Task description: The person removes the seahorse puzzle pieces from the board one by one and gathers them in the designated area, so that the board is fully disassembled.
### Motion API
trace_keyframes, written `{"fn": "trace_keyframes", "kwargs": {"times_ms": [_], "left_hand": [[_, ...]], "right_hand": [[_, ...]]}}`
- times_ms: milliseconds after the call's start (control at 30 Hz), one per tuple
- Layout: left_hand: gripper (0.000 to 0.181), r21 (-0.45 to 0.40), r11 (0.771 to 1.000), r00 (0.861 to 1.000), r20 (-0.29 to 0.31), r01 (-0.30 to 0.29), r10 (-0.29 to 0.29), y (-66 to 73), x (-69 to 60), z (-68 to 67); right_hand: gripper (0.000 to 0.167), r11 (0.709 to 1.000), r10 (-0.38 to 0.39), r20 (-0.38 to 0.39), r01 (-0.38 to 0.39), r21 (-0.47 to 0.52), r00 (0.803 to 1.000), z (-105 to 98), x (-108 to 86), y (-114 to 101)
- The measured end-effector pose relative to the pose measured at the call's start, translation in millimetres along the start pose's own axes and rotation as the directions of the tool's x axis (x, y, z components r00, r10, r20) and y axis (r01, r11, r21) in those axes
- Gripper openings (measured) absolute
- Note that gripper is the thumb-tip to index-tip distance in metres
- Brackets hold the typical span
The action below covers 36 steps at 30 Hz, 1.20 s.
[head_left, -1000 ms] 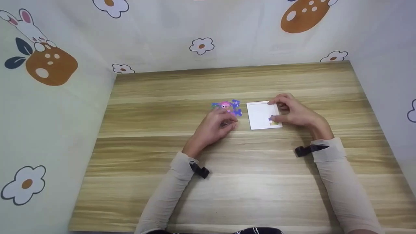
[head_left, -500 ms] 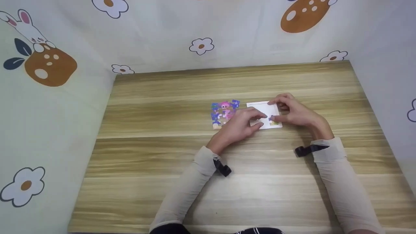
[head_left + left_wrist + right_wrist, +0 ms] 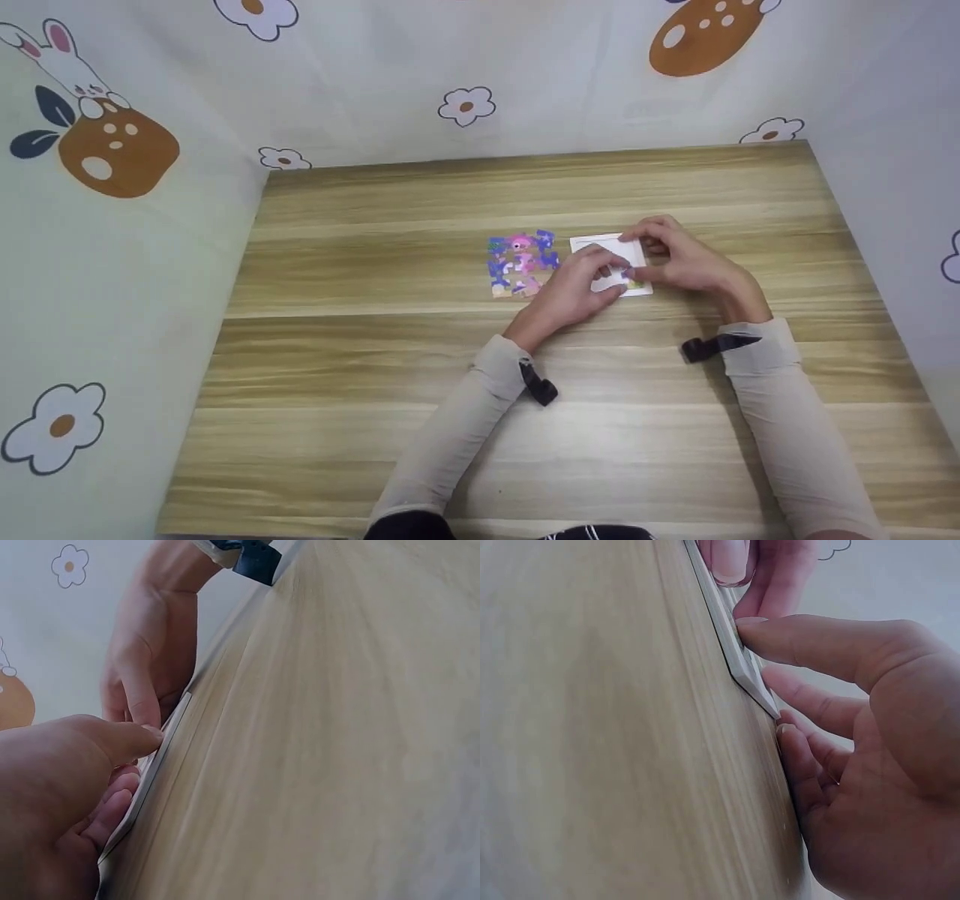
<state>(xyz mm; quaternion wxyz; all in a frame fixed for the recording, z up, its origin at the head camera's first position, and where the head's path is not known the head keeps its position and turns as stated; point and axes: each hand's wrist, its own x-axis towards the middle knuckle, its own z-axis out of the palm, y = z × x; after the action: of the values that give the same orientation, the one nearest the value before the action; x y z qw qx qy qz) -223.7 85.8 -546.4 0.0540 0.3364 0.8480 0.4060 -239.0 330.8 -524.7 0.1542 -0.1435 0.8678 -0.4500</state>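
Note:
A white square puzzle tray (image 3: 609, 243) lies flat on the table. One yellow and purple puzzle piece (image 3: 635, 284) sits in its lower right corner, partly under fingers. My right hand (image 3: 686, 259) grips the tray's right side, its thumb (image 3: 802, 641) on top near that piece and its index finger at the far edge. Over the tray is my left hand (image 3: 576, 289), thumb and index finger apart by the piece, with white tray showing between them. In the left wrist view, its thumb (image 3: 131, 741) touches the tray by the near rim. I see nothing held in the left hand.
Left of the tray lie several purple and pink puzzle pieces (image 3: 522, 262), arranged in a loose square. The wood-grain table (image 3: 360, 360) is bordered by a patterned cloth backdrop (image 3: 360, 90). Both sleeved wrists wear black straps with small black devices.
My left hand has moved right, from the loose puzzle pieces to over the tray beside the right thumb. The right hand and the tray have stayed in place.

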Motion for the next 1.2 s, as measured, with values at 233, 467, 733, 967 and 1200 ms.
{"fn": "trace_keyframes", "kwargs": {"times_ms": [233, 467, 733, 967, 1200], "left_hand": [[0.029, -0.039, 0.999, 1.000, -0.003, 0.004, -0.004, -2.8, -1.9, 0.6], [0.027, -0.041, 0.999, 1.000, -0.003, 0.013, -0.013, -5.0, -4.0, 1.9], [0.028, -0.070, 0.997, 0.999, -0.042, 0.024, -0.027, -4.0, -2.9, 3.5], [0.041, -0.092, 0.995, 0.996, -0.070, 0.050, -0.056, -1.6, -1.4, 3.0], [0.040, 0.027, 1.000, 0.999, -0.052, 0.015, -0.013, -1.5, -2.7, 4.5]], "right_hand": [[0.048, 0.999, -0.043, 0.004, 0.043, -0.005, 0.999, 0.9, 1.4, -0.1], [0.039, 0.997, -0.076, -0.016, 0.077, 0.032, 0.997, 1.3, 1.1, 0.3], [0.042, 0.997, -0.061, -0.013, 0.061, 0.037, 0.998, 0.1, 0.2, 1.5], [0.045, 0.998, -0.055, -0.013, 0.055, 0.020, 0.998, -0.6, -0.3, 1.9], [0.045, 0.998, -0.060, -0.014, 0.060, 0.016, 0.998, -0.9, -1.1, 1.4]]}}
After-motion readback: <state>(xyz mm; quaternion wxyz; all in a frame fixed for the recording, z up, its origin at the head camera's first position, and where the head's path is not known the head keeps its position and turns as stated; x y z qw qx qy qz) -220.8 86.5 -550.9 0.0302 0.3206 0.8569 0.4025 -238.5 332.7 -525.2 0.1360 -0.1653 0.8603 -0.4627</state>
